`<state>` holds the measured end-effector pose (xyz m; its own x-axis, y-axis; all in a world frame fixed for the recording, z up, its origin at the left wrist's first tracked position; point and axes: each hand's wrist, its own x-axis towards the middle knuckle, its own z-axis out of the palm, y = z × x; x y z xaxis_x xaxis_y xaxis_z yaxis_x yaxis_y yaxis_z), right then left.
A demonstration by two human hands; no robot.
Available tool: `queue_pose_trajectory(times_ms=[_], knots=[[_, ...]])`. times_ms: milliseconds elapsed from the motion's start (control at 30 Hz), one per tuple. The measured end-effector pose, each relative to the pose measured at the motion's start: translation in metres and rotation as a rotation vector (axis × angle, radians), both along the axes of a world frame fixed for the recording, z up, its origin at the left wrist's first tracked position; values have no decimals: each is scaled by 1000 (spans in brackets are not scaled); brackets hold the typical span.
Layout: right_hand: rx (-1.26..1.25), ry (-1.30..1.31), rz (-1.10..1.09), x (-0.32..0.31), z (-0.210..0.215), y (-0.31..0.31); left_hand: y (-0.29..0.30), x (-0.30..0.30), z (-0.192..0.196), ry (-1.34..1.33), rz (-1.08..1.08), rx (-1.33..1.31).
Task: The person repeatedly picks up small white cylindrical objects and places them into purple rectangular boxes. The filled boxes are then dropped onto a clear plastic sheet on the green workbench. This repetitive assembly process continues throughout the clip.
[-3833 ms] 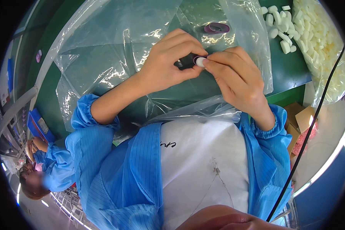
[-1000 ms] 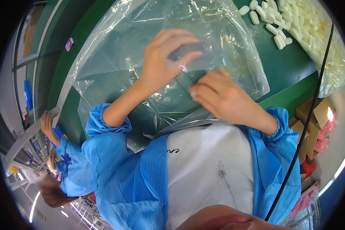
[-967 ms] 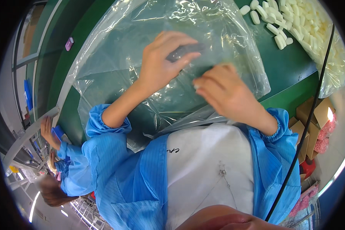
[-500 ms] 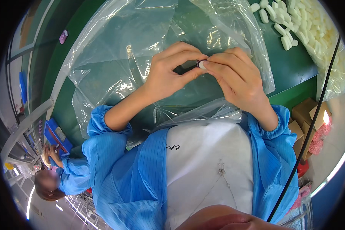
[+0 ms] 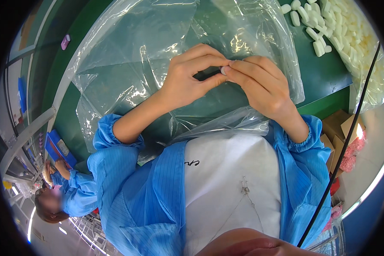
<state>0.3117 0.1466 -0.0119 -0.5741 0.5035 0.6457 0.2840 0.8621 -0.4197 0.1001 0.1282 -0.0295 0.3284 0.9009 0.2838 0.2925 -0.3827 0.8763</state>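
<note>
Over a large clear plastic bag [image 5: 115, 51], both hands meet fingertip to fingertip. My left hand [image 5: 193, 74] pinches a small dark piece with a white end [image 5: 223, 71] between thumb and index finger. Bent fingers of my right hand [image 5: 266, 87] press against its white end from the other side. Most of the small piece is hidden by the fingers, so its kind does not show. White oval pieces [image 5: 295, 18] lie loose on the green table [image 5: 318, 77] at the far right.
A clear bag full of pale oval pieces [image 5: 362, 55] lies at the right edge. Cardboard boxes [image 5: 338, 123] stand below it. A small pink object [image 5: 65, 42] is at the far left. Another person in blue [image 5: 79, 192] works beside a blue tray [image 5: 59, 147].
My right fingers have closed further over the white end, and less of the piece shows. The hands otherwise stay in nearly the same place.
</note>
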Motion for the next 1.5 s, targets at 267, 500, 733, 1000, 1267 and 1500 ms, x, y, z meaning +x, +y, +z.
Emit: queue_pose_trajectory(times_ms=[267,500,733,1000,1267,1500], knots=[[-80,-18,49,13,4,5,0,3,2,3,-4,11],[122,-83,44,12,-2,4,-1,1,1,-23,6,11],[73,-84,33,6,-4,1,0,-2,3,43,-44,4],[33,-42,23,9,-6,-1,1,0,6,38,-58,-7],[4,132,-24,22,30,-4,0,-12,29,159,59,117],[-72,-98,-723,74,17,57,122,-211,43,382,699,216]])
